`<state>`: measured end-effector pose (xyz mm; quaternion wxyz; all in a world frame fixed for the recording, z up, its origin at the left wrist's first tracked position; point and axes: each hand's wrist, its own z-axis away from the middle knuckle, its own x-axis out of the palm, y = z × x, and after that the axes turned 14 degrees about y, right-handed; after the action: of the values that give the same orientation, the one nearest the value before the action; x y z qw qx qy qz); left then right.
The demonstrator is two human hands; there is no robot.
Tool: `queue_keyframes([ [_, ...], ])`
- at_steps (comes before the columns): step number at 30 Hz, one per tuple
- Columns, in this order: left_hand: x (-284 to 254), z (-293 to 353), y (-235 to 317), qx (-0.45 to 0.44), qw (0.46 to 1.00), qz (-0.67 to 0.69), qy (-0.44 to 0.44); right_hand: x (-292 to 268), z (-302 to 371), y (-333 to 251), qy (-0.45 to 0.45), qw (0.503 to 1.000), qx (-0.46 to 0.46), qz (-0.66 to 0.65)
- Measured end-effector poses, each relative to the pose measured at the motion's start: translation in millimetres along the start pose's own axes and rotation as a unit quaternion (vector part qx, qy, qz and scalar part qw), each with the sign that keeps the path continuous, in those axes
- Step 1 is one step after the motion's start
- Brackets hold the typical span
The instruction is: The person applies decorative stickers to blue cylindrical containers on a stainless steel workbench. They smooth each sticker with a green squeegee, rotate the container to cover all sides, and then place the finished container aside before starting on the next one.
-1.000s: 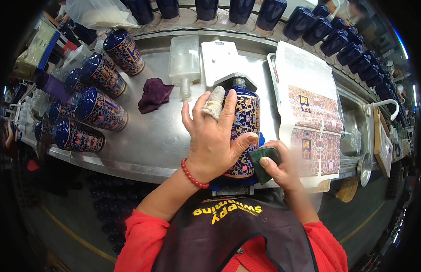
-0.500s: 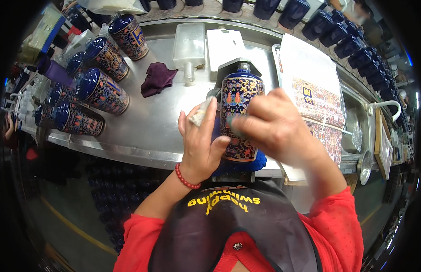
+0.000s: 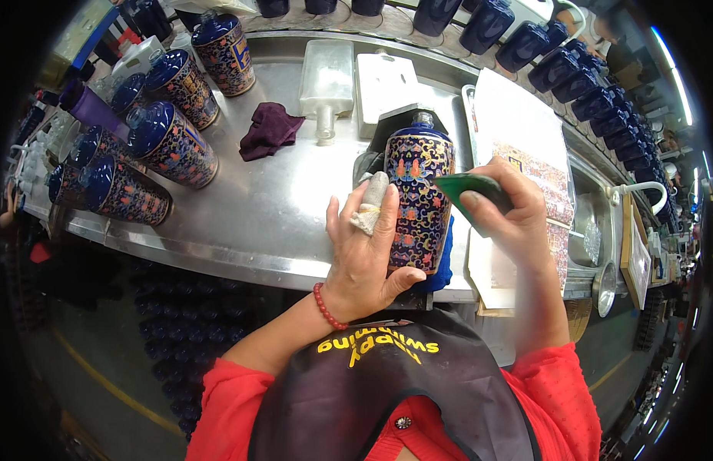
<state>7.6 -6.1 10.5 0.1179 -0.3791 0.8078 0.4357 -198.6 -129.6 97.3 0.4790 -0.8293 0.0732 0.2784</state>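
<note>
Through the head camera I had the left hand (image 3: 364, 257) spread along the left side of the patterned bottle (image 3: 419, 211), its fingers uncurled, the thumb near the bottle's base and a grey sleeve (image 3: 377, 194) banded over one finger. The bottle lay between the two hands, its neck pointing away from me, past the fingertips, toward a dark rest (image 3: 406, 119). I had the right hand (image 3: 512, 207) pinching a green scraper (image 3: 465, 187) between thumb and fingers; its pointed corner was at the bottle's right edge, though I couldn't tell whether it touched. Below those fingers, a blue cloth (image 3: 442, 270) showed beside the bottle. Beyond the left fingertips were a purple cloth (image 3: 270, 131), a clear bottle (image 3: 328, 81) and a white box (image 3: 382, 88); well to their left stood more patterned bottles (image 3: 178, 142). Printed sheets (image 3: 518, 107) lay beyond and right of the right fingers.
</note>
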Motion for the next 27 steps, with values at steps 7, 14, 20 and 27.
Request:
queue_keyframes([
  [7, 6.1, -18.1, 5.0, 0.044, 0.998, -0.028, 0.026, 12.4, -2.4, 19.1, 0.061, 0.997, -0.016, -0.049],
  [14, -4.9, -10.5, -11.2, -0.008, 0.994, 0.096, 0.058, 19.7, -11.6, -19.8, -0.025, 0.905, -0.392, 0.167],
  [20, -8.0, 16.9, -1.1, -0.020, 1.000, 0.012, -0.012, 26.0, -40.2, -39.6, -0.137, 0.986, 0.061, -0.066],
  [27, -0.7, 13.0, -3.3, -0.005, 0.998, -0.057, 0.033, 25.8, -21.1, -27.5, -0.180, 0.949, -0.259, 0.004],
])
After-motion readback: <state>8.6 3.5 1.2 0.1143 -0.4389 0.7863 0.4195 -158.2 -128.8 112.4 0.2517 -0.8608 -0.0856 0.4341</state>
